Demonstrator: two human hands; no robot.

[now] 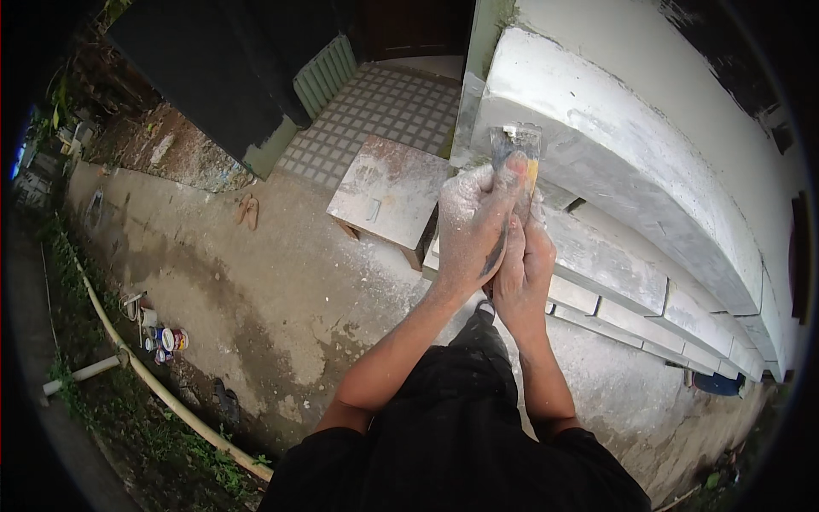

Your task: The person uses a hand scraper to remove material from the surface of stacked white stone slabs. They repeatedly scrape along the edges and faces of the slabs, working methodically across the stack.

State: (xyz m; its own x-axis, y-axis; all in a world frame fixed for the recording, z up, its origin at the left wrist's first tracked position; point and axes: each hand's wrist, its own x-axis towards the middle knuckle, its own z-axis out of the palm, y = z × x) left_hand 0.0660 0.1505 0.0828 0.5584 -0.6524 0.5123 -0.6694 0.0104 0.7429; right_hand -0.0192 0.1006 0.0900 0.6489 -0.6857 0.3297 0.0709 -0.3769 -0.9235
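My left hand (470,211), dusted with white powder, grips a putty knife (516,136), its thumb pressed along the tool near the blade. White paste sits near the blade's tip, and a yellow strip shows beside the thumb. Just below and to the right, my right hand (526,259) closes around the lower part of the same tool; the fingers hide most of the handle. Behind the blade stands a plastered ledge (576,150) with a grey underside and whitish front. Whether the blade touches it, I cannot tell.
A powder-covered wooden table (391,192) stands left of my hands. White stepped ledges (604,275) run along the wall at right. Sandals (247,211) lie on the concrete floor (256,288). Paint cans (171,339) stand near a long pipe (166,397) at far left.
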